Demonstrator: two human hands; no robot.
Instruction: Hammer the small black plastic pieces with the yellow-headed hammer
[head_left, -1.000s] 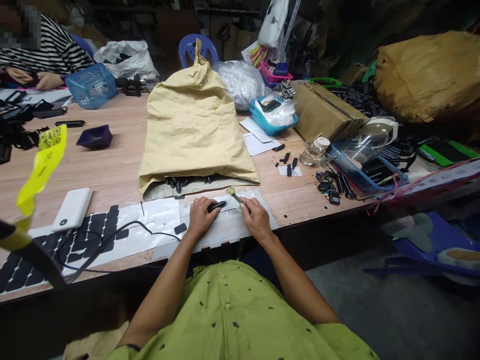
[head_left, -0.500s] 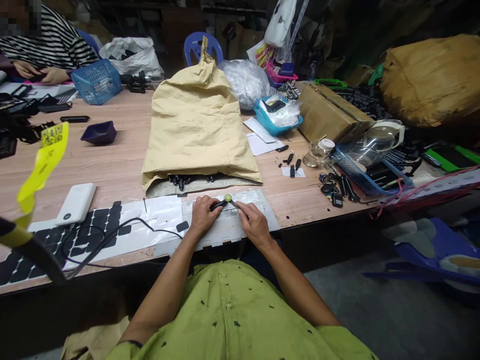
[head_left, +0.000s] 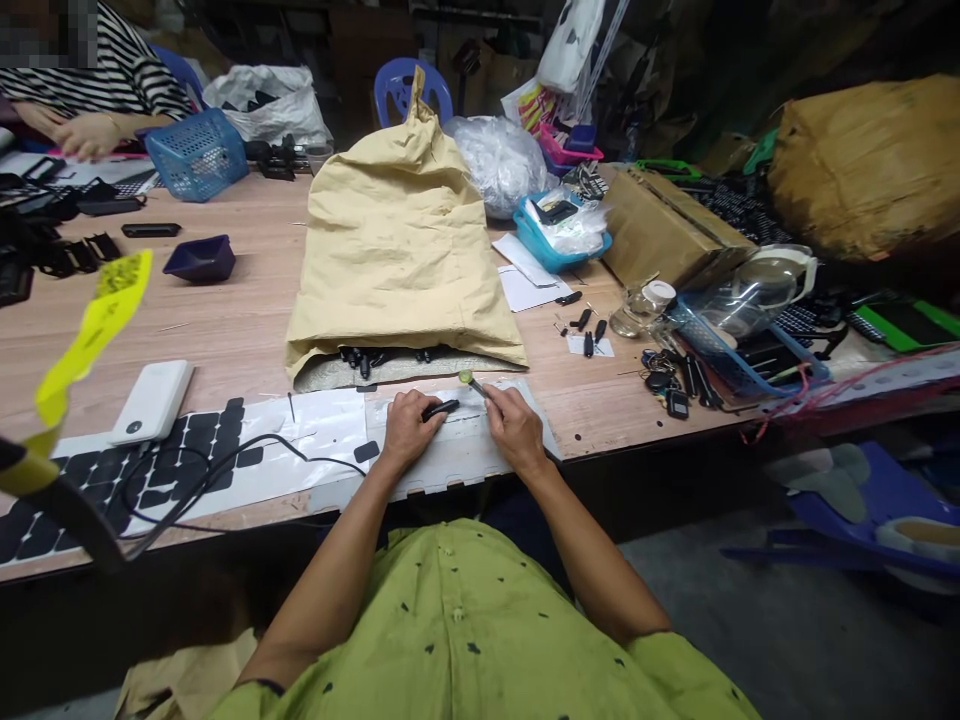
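Observation:
My left hand (head_left: 405,428) is closed on a small black oblong part (head_left: 439,408), pressing it down on a white sheet (head_left: 450,462) at the table's near edge. My right hand (head_left: 514,428) grips a thin tool with a green head (head_left: 471,380); its tip points up and left, just above the black part. Right behind the hands lies a tan paper sack (head_left: 401,235) with several small black parts (head_left: 367,360) spilling from its open mouth.
A white power bank (head_left: 151,401), a black cable and a dark-celled panel (head_left: 112,478) lie to the left. Blue baskets (head_left: 196,154), a cardboard box (head_left: 664,232), keys and small black parts (head_left: 667,378) crowd the right. Another person in a striped top (head_left: 112,75) sits far left. A yellow tag (head_left: 86,340) hangs close.
The right hand's green-headed tool swung in to touch the black part, then drew back up and to the right. The left hand kept its hold. The other person's hands shifted.

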